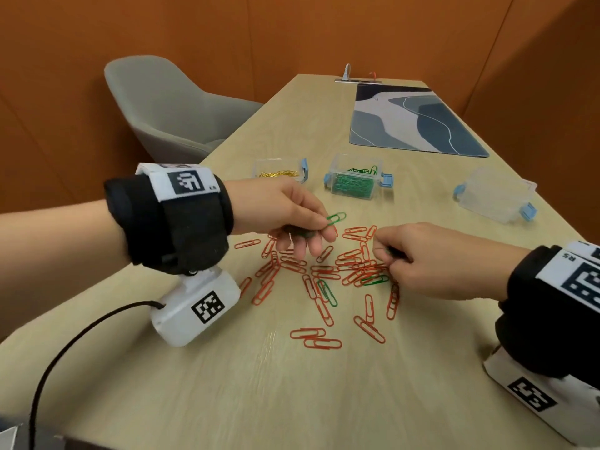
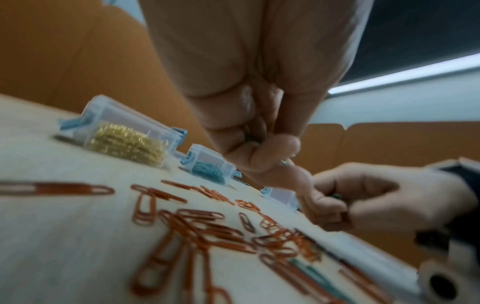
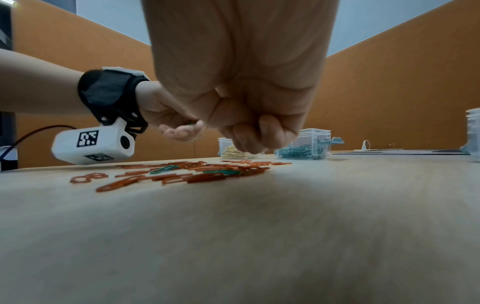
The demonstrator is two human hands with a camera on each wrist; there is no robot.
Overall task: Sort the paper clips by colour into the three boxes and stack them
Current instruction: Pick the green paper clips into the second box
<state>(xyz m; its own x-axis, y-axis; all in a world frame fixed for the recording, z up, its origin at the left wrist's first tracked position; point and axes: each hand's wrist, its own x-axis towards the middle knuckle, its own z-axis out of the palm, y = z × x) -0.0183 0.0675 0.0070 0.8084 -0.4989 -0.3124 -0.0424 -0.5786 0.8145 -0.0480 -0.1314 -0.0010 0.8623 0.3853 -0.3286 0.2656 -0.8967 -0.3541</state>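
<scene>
While fingers curl, right hand contents hidden, left hand pinching green clip

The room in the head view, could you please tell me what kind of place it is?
Probably an office meeting booth: orange padded wall panels, a grey upholstered shell chair and a light wooden table with a cable outlet strip.

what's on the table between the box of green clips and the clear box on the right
Nothing: between the green-clip box and the clear box the head view shows only bare table.

Whatever the right hand holds stays hidden inside its curled fingers.
</scene>
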